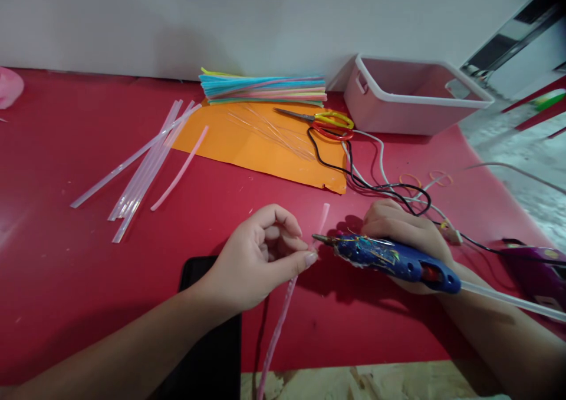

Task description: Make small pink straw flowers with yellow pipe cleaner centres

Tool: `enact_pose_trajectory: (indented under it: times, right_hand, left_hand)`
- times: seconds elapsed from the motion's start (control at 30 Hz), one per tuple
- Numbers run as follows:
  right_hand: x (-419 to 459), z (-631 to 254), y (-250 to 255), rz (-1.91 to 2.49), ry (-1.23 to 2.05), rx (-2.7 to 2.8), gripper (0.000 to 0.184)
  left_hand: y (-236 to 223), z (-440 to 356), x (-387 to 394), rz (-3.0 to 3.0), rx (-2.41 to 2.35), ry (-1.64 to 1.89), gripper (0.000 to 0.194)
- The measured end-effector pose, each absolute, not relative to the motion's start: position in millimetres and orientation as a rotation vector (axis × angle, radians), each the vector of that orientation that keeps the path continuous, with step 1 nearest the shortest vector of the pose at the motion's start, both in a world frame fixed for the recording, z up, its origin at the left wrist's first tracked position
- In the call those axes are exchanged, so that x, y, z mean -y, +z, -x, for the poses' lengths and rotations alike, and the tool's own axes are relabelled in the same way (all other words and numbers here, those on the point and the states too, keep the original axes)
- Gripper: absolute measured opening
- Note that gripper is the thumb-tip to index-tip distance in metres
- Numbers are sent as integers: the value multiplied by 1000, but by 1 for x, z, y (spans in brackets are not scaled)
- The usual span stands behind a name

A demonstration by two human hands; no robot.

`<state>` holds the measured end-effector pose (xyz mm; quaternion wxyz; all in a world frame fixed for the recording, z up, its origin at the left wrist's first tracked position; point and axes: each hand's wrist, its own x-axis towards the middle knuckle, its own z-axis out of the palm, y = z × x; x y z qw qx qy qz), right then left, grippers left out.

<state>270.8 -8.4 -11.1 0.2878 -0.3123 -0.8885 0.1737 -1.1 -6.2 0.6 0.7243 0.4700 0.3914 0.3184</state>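
Where the red table (48, 258) begins at far left: one pink object (9, 86), cut by the picture's edge; several translucent sticks (144, 179), loosely piled, one laid across the others; one short pink strip (181, 169), apart; one black flat item (216, 353), partly under the left arm; one bundle of coloured stems (263, 88), behind an orange sheet (207, 135) bearing clear strands; left hand (260, 258), fingers curled, thumb closed on a long pink strand (278, 326) running down past the table edge; scissors (333, 120), yellow and red handles; blue glue gun (393, 261), residue-smeared, nozzle beside the strand, gripped by the wrapped fingers of the right hand (409, 229); pink bin (398, 116), open-topped, white-rimmed, lower interior hidden; purple item (533, 270), its pale patch too blurred to read
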Motion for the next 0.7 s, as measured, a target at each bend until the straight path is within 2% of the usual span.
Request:
enact_pose_trajectory:
  times: [0.37,0.7]
  right_hand:
    - [9,-271,-11,874,461,2354,26]
    - [9,-270,-11,898,412,2315,20]
  left_hand:
    - [2,1,6,-1053,-877,695,26]
    - [-5,0,14,-1459,-1020,845,25]
